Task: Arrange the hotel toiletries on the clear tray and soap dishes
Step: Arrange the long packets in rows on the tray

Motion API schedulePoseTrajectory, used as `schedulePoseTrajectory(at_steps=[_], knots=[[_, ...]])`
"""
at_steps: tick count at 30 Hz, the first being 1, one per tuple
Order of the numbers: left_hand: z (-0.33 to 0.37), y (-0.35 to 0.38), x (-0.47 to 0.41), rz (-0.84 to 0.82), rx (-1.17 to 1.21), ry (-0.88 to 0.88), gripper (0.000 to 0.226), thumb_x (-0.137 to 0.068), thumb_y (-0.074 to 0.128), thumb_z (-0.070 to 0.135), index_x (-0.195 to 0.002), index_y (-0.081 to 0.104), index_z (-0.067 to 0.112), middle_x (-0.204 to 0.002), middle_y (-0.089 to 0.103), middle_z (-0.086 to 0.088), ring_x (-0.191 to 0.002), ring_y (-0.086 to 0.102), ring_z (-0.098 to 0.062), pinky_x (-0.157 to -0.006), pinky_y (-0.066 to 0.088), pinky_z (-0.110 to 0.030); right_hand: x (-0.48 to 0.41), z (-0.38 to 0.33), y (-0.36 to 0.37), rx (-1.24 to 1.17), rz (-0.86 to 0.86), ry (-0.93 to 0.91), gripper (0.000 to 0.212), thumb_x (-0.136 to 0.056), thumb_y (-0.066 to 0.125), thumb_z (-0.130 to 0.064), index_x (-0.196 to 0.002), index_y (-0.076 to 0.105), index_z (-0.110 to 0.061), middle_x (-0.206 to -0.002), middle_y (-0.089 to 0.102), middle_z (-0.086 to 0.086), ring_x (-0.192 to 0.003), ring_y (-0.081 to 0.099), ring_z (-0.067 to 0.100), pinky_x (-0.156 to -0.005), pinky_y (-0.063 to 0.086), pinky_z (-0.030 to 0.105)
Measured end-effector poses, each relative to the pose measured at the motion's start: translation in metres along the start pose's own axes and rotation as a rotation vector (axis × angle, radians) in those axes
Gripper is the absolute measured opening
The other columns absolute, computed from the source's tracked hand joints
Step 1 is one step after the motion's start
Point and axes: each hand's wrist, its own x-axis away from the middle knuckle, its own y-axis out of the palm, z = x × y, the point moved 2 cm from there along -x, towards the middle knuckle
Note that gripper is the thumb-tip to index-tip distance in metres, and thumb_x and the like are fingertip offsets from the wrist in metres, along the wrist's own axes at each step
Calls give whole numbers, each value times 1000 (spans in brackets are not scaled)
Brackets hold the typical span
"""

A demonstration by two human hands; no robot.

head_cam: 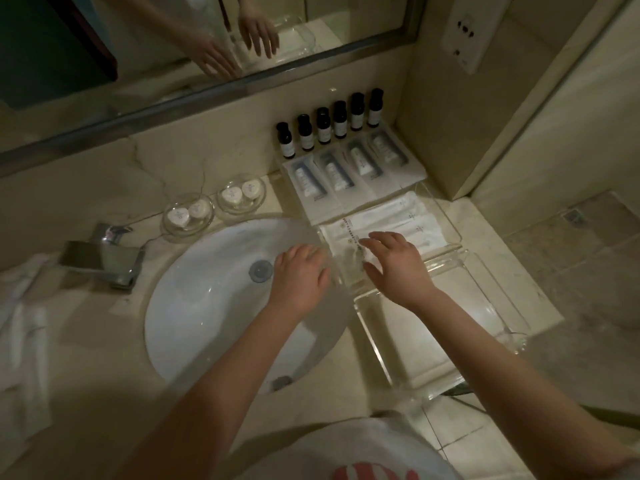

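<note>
The clear tray (446, 216) lies on the marble counter (114, 174) to the right of the sink (214, 306), its far end reaching toward the wall. Its transparent raised rim shows only as faint bright lines. At its far end six small dark bottles (330, 128) with white labels stand upright in a diagonal row. Just nearer, four white tubes (346, 168) in clear wrappers lie side by side. Nearer again, flat white sachets (391, 216) lie overlapped in the tray's near part.

The right hand (394, 261) rests over the near sachets, fingers spread wide and slightly curled, fingertips touching the wrappers; whether it pinches one cannot be told. The left hand (299, 275) hovers at the tray's near left corner, over the sink's right rim, fingers loosely bent and gripping nothing visible.

A second clear, rounded-corner tray (491, 306) sits nearer, along the counter's right edge, apparently empty; the right forearm crosses it.

Left of the tubes, two round glass soap dishes (214, 211) stand touching, each holding two white wrapped soaps (239, 194). A chrome faucet (104, 258) sits left of the basin, and white folded cloth (20, 327) lies at the far left. A mirror (173, 46) runs along the far wall.
</note>
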Motion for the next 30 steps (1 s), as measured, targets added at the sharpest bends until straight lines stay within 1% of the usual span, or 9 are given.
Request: schedulePoseTrajectory(at_steps=[3,6,8,10,13,16,19,24,30], knots=[[-30,-19,26,106,8,-52,55,-81,27,40,-110,62,8,-115,63,-11,-112,55,-31,-92,42,-41,1,-38,6,-33,5,-53,43,-79,65,-21,-121,60,-12,-123,62,13,-113,57,36,-87,49,45],[-66,-28,58,171,52,-137,51,-79,33,37,-101,68,7,-109,68,-14,-105,62,-33,-87,47,-44,2,-80,16,-55,-22,-101,44,-79,63,-22,-121,59,-12,-120,62,12,-108,57,37,-85,50,45],[-90,-30,82,170,68,-195,45,-83,40,34,-107,67,6,-114,66,-16,-110,60,-34,-90,46,-45,3,-110,25,-57,-43,-139,43,-78,64,-22,-120,60,-11,-119,63,13,-106,58,38,-83,51,45],[-114,-31,108,118,50,-280,41,-91,46,31,-123,58,9,-131,57,-13,-125,49,-31,-101,38,-44,4,-141,37,-59,-67,-182,42,-80,63,-23,-120,59,-11,-119,63,12,-107,58,37,-85,51,45],[-151,-32,149,88,29,-376,46,-94,44,33,-136,44,14,-143,46,-6,-134,37,-23,-111,30,-38,6,-192,57,-74,-135,-248,43,-84,60,-24,-125,56,-12,-125,61,11,-114,55,35,-89,48,44],[-190,-30,188,94,88,-477,47,-93,47,30,-135,45,10,-140,49,-8,-131,40,-25,-109,31,-35,6,-243,77,-98,-218,-310,43,-87,58,-24,-129,53,-15,-129,58,9,-116,54,32,-90,46,42],[-232,-22,225,85,150,-623,49,-91,50,30,-134,46,8,-139,49,-13,-129,42,-30,-108,32,-36,6,-293,98,-87,-301,-391,44,-89,54,-26,-133,49,-19,-133,55,6,-117,52,29,-92,46,40],[-301,-23,280,58,204,-853,50,-92,48,33,-137,41,12,-141,44,-12,-129,41,-31,-104,37,-40,4,-368,135,-57,-438,-486,45,-89,51,-25,-134,46,-21,-134,53,5,-118,50,28,-93,46,39],[-367,-24,334,126,362,-1092,49,-91,50,33,-134,44,10,-136,49,-14,-122,46,-33,-99,42,-41,-2,-428,179,-28,-607,-494,48,-89,53,-25,-135,43,-17,-131,53,9,-118,49,31,-95,45,40]])
